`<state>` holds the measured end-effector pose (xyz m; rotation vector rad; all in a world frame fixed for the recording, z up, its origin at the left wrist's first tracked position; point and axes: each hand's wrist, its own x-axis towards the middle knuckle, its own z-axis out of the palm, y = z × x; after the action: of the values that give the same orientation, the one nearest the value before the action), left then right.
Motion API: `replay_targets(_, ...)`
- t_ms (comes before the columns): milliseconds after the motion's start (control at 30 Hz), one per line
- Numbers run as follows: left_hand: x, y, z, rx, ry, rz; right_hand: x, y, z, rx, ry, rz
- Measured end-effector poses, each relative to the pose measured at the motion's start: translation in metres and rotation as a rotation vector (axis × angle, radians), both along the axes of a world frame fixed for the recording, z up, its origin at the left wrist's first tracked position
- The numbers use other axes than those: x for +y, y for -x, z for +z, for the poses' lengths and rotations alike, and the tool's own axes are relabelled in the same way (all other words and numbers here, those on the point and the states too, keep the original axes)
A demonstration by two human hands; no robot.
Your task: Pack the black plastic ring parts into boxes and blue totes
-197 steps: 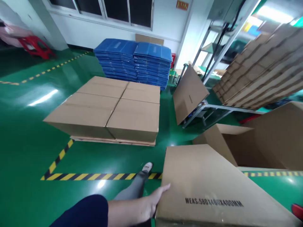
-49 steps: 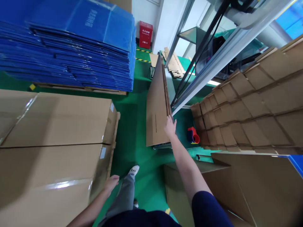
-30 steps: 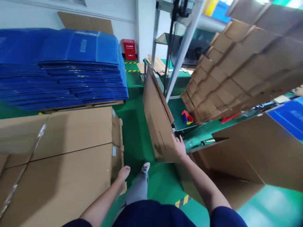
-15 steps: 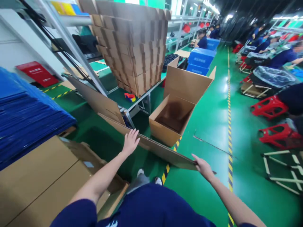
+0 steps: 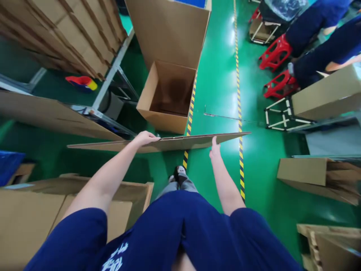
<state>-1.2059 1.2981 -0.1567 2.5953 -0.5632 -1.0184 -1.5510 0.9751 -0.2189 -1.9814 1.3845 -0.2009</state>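
Note:
A long flat folded cardboard sheet (image 5: pixel 180 143) stands on edge across the view in front of my body. My left hand (image 5: pixel 146 138) is closed over its top edge, left of the middle. On the near face, toward the right end, rests my right hand (image 5: pixel 215 148), with a finger reaching the top edge; whether it grips is partly hidden. Just beyond the sheet, an open cardboard box (image 5: pixel 165 119) sits on the green floor, its large flap raised at the back and its inside dark.
Stacked cardboard (image 5: pixel 81 34) rises on a metal-framed bench (image 5: pixel 105 88) at upper left, near a red and yellow tape dispenser (image 5: pixel 81 82). Another cardboard sheet (image 5: pixel 53 114) leans left. A large carton (image 5: pixel 28 214) lies lower left. People sit on red stools (image 5: pixel 282 83) at right.
The view has tilted down and turned right. The sheet now runs nearly level across the view, and my left hand has gone from spread fingers to closed over its edge.

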Motion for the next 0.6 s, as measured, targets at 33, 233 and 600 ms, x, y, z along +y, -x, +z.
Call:
replay_targets(33, 0.004, -0.004, -0.001, 0.061, 0.009, 0.014, 0.0, -0.005, -0.002, -0.029, -0.049, -0.036)
replay_targets(233, 0.017, 0.009, -0.003, 0.131, 0.039, -0.052, 0.006, -0.079, -0.007, -0.182, -0.434, -0.31)
replay_targets(600, 0.023, -0.017, -0.001, -0.391, -0.2, -0.428, 0.013, -0.004, -0.007, -0.481, -0.818, -0.469)
